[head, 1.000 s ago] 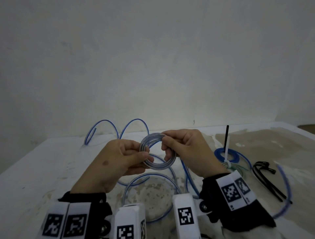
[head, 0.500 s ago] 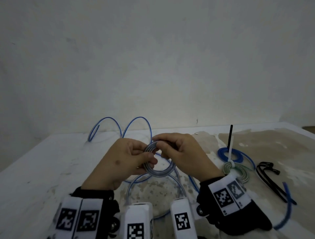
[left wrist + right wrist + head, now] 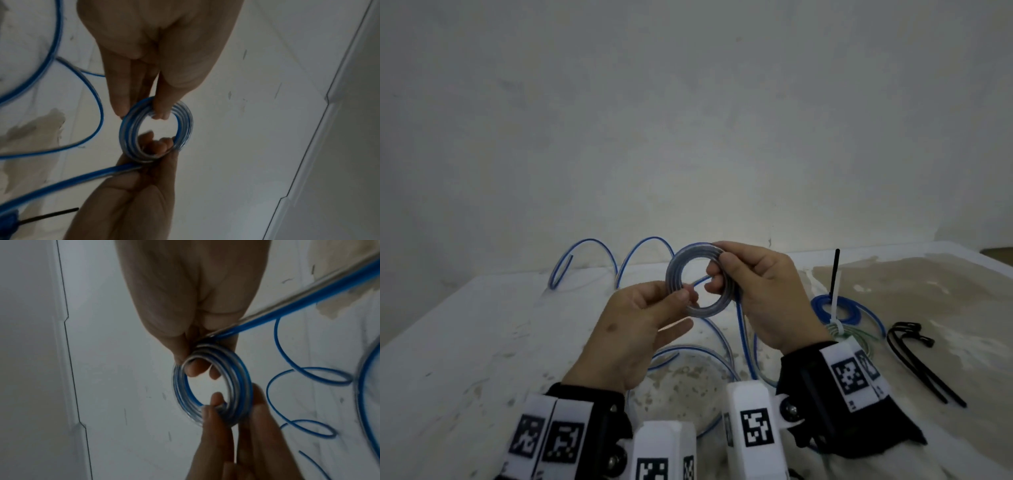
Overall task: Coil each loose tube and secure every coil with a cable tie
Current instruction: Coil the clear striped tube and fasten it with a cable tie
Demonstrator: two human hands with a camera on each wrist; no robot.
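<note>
**Above the table: both hands on a half-wound coil**

Up off the white table [image 3: 465, 342], roughly mid-scene, there's a small ring of clear tube with a blue stripe, the coil [image 3: 698, 279], held in the air between two hands. Several turns stacked side by side, you can count them best in the wrist views.

The left hand [image 3: 633, 329] pinches the coil's near-left edge, thumb on the near face and fingers behind it. The right hand [image 3: 763, 301] grips the right side: fingers curled over the top of the ring, thumb poking into the hole. So both are closed on the coil, neither is free.

From the right hand's side the loose tube [image 3: 739, 329] runs off the ring down towards the table, and the rest of it sprawls in big loops below the hands and off to the far left, where two arches stand up near the wall [image 3: 688, 120].

To the right of the right wrist sits a finished blue coil [image 3: 835, 310] with a white cable tie [image 3: 834, 301] around it, the tail sticking up; a black strip stands up beside it, can't tell what it's attached to. Just nearer is a greenish coil [image 3: 856, 337], partly hidden by the wrist. Further right, a few loose black cable ties [image 3: 914, 359] lie on the table, well apart from the hands.
</note>
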